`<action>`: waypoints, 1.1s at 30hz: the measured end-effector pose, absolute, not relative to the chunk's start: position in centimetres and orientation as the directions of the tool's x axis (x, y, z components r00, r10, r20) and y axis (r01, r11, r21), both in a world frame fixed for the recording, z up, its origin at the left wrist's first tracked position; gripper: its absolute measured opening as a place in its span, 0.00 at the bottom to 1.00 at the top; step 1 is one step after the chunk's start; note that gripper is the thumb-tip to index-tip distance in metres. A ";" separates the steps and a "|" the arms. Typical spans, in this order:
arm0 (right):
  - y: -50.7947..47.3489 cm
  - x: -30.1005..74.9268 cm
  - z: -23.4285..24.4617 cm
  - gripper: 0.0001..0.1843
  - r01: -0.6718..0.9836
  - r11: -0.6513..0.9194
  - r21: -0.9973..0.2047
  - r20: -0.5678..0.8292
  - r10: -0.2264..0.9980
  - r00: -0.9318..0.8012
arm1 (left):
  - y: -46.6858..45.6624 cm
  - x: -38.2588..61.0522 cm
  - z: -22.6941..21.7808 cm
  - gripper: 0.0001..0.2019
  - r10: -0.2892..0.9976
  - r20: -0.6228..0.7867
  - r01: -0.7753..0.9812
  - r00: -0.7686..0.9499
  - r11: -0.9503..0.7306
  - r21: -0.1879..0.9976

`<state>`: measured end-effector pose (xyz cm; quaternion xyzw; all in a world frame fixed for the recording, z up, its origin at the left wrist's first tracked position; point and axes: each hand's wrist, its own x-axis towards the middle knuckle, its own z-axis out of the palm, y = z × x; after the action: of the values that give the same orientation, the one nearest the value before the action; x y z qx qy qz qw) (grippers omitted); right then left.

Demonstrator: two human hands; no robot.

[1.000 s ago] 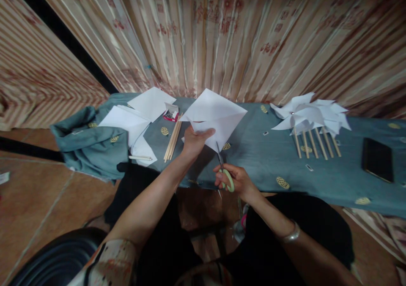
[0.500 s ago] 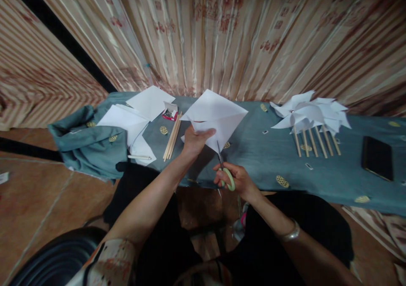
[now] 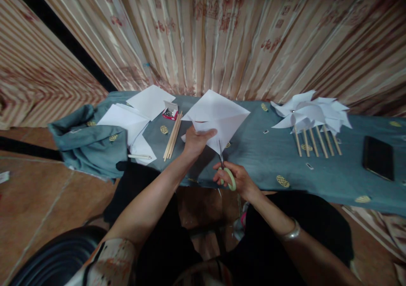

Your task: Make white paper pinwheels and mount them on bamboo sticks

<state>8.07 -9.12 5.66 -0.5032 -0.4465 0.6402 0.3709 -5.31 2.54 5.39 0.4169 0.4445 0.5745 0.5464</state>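
Note:
My left hand (image 3: 197, 140) grips a square sheet of white paper (image 3: 218, 108) by its left side, thumb on top. The sheet is held up over the cloth, one corner toward me, and a slit shows near its left edge. My right hand (image 3: 236, 176) is wrapped round the pale green handles of a pair of scissors (image 3: 231, 179). Their blades point away from me and lie at the near corner of the paper. Left of my left hand is a bundle of thin wooden sticks (image 3: 173, 139).
Several white sheets (image 3: 123, 119) and a white pen (image 3: 139, 156) lie to the left, near a small red-and-white box of pins (image 3: 170, 113). Paper pinwheels (image 3: 311, 110) on sticks and a dark phone (image 3: 378, 157) lie to the right. A teal patterned cloth (image 3: 263, 163) covers the table.
The paper and both hands have shifted very slightly to the right. The scissor blades look closer together at the paper's near corner. Nothing else has visibly moved.

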 end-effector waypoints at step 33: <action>-9.1 7.7 5.7 0.22 -0.040 -0.369 -0.929 -0.361 0.923 -0.132 | 2.6 -5.5 5.5 0.17 0.999 -0.002 -0.268 -0.045 -0.010 0.963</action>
<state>7.69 -9.15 5.74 -0.5366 -0.4115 0.6296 0.3825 -5.54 2.56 5.54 0.4175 0.4379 0.5752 0.5506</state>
